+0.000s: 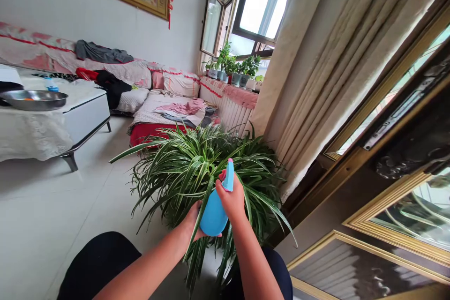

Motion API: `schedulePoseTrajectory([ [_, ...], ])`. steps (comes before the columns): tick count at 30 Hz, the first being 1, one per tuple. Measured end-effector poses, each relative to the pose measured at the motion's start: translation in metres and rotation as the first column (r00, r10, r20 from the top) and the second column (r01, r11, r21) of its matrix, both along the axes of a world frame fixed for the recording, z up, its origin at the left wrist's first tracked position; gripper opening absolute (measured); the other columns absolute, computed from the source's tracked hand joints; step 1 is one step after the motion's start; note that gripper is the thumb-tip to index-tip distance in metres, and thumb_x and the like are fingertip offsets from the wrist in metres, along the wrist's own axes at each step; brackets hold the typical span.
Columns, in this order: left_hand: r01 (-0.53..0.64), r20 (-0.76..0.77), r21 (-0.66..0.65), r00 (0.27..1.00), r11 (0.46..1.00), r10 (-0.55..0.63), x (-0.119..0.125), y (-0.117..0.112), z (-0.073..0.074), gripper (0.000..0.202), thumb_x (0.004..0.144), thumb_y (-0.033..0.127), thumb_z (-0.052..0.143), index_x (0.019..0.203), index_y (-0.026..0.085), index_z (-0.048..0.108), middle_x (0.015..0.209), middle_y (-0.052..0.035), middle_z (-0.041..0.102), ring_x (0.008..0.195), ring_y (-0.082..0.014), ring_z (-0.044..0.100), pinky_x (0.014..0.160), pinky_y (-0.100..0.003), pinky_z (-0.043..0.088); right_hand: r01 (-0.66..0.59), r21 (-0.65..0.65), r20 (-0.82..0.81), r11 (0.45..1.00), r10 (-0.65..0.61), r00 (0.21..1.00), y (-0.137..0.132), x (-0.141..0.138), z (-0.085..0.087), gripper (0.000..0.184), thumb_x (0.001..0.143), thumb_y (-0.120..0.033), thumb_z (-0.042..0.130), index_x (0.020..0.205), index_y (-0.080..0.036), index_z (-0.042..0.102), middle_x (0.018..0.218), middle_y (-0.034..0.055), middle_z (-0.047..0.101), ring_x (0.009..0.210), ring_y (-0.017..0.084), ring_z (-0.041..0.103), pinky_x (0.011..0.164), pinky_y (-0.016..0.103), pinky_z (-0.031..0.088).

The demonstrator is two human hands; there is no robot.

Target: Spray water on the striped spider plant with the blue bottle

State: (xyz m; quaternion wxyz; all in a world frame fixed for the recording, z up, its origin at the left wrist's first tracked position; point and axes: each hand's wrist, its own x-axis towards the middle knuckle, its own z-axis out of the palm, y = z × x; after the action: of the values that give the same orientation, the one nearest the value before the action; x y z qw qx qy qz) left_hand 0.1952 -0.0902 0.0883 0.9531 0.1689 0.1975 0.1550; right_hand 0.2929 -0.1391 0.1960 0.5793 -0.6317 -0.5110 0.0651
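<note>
Head view | my right fingers (221, 190) curl closed round the spray bottle (213, 213) neck; left fingers (201, 234) cup its base | probably light, stiff, slick if wet

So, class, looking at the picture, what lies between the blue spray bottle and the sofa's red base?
Leaves of the spider plant lie between the blue spray bottle and the sofa's red base, in the head view.
</note>
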Motion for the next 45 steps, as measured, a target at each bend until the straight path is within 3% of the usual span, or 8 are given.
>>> schedulePoseTrajectory([
  [5,-0.11,-0.001,-0.017,0.994,0.994,0.11,-0.007,0.01,-0.006,0.044,0.089,0.042,0.041,0.121,0.015,0.053,0.085,-0.0109,0.075,0.083,-0.0314,0.071,0.078,-0.047,0.053,-0.122,0.01,0.018,0.993,0.122,0.992,0.007,-0.015,0.01,0.049,0.075,-0.039,0.063,0.119,-0.018,0.057,0.108,0.0084,0.068,0.095,0.023,0.064,0.083,0.035,0.05],
  [10,-0.167,0.017,-0.062,0.986,0.984,0.168,-0.023,0.007,-0.015,0.037,0.088,0.032,0.039,0.115,0.013,0.056,0.083,-0.0129,0.076,0.079,-0.0345,0.072,0.076,-0.054,0.052,-0.172,0.005,0.039,0.985,0.172,0.984,0.019,-0.029,0.011,0.029,0.073,-0.032,0.06,0.098,-0.018,0.061,0.092,0.0057,0.068,0.078,0.02,0.062,0.074,0.032,0.05],
  [15,-0.317,0.026,-0.121,0.946,0.941,0.322,-0.046,-0.001,-0.03,0.037,0.088,0.037,0.043,0.113,0.015,0.059,0.084,-0.0083,0.077,0.088,-0.0298,0.072,0.088,-0.048,0.05,-0.234,-0.024,-0.009,0.972,0.234,0.972,0.035,-0.048,-0.001,0.014,0.072,-0.031,0.059,0.08,-0.02,0.059,0.065,-0.0016,0.061,0.054,0.014,0.054,0.056,0.027,0.047],
  [19,-0.398,0.045,-0.18,0.91,0.9,0.412,-0.063,0.004,-0.043,0.037,0.09,0.033,0.041,0.113,0.013,0.062,0.089,-0.0107,0.078,0.105,-0.0287,0.068,0.101,-0.044,0.044,-0.245,-0.016,-0.05,0.969,0.244,0.969,0.043,-0.056,-0.006,0.028,0.075,-0.036,0.06,0.095,-0.018,0.062,0.087,0.0057,0.07,0.072,0.019,0.064,0.07,0.032,0.052],
  [25,-0.252,0.378,-0.103,0.885,0.962,0.272,-0.082,0.006,-0.06,0.039,0.095,0.028,0.034,0.114,0.013,0.065,0.11,-0.0127,0.074,0.125,-0.0294,0.055,0.112,-0.053,0.03,-0.413,-0.03,-0.142,0.91,0.405,0.903,0.032,-0.056,0.0,0.064,0.076,-0.047,0.064,0.132,-0.019,0.05,0.12,0.0104,0.066,0.107,0.026,0.063,0.086,0.037,0.052],
  [30,-0.209,0.497,-0.066,0.841,0.976,0.214,-0.086,-0.016,-0.079,0.043,0.096,0.035,0.035,0.118,0.014,0.065,0.121,-0.0111,0.07,0.122,-0.028,0.058,0.114,-0.05,0.028,-0.338,0.0,-0.066,0.941,0.337,0.939,0.01,-0.07,-0.007,0.029,0.08,-0.035,0.056,0.104,-0.02,0.062,0.103,0.0075,0.069,0.093,0.023,0.065,0.078,0.033,0.052],
  [38,-0.326,0.17,-0.191,0.918,0.926,0.358,-0.103,-0.052,-0.098,0.034,0.094,0.034,0.044,0.108,0.016,0.069,0.11,-0.0082,0.075,0.111,-0.0264,0.065,0.108,-0.046,0.039,-0.259,-0.07,-0.085,0.963,0.253,0.964,0.009,-0.087,-0.053,0.009,0.075,-0.027,0.051,0.08,-0.021,0.056,0.068,0.0007,0.059,0.059,0.017,0.057,0.057,0.029,0.047],
  [45,-0.385,-0.022,-0.238,0.92,0.892,0.391,-0.112,-0.077,-0.088,0.028,0.091,0.031,0.046,0.094,0.018,0.071,0.089,-0.0054,0.08,0.091,-0.023,0.073,0.092,-0.035,0.052,-0.281,-0.107,-0.092,0.954,0.272,0.958,-0.02,-0.1,-0.058,0.024,0.08,-0.029,0.054,0.101,-0.02,0.058,0.097,0.007,0.068,0.087,0.021,0.064,0.079,0.033,0.051],
])
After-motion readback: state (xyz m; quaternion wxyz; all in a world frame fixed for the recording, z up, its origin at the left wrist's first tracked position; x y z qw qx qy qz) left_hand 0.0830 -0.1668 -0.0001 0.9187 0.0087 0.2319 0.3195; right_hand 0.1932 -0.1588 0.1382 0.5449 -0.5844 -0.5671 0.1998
